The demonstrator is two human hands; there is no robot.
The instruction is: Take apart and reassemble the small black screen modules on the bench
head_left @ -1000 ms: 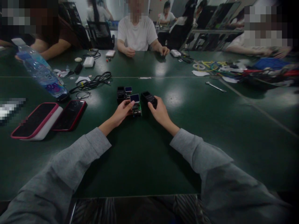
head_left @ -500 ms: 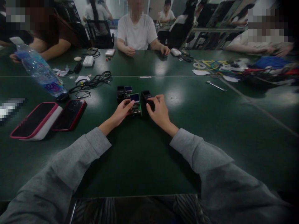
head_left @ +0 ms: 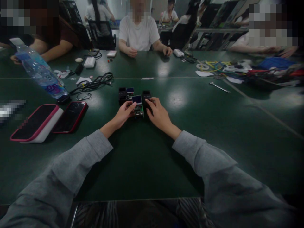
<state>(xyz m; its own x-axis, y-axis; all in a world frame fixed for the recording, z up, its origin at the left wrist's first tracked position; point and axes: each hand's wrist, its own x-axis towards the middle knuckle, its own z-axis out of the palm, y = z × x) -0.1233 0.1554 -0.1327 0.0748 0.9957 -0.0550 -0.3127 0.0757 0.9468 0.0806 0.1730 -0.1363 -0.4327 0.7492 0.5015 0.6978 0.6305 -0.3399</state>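
Note:
My left hand (head_left: 124, 113) is closed on a green circuit board (head_left: 142, 111) that carries a small dark screen (head_left: 136, 100); the thumb lies against the screen's lower edge. Just right of the board, my right hand (head_left: 159, 113) grips a black plastic case (head_left: 147, 94) with a window near its far end. The fingers partly cover the case. Behind my left hand are another black case (head_left: 122, 93) and a second small screen (head_left: 130, 90), partly hidden by the held board.
On the left lie a red-edged phone (head_left: 71, 117), a pink-rimmed device (head_left: 35, 122), a tilted water bottle (head_left: 41, 69) and black cables (head_left: 97, 83). To the right are a wrench (head_left: 219, 87) and heaped wires (head_left: 256, 71). A person in white (head_left: 140, 31) sits opposite.
My right hand has shifted slightly left with the black case, bringing it nearer the circuit board. The left hand and the board have hardly moved.

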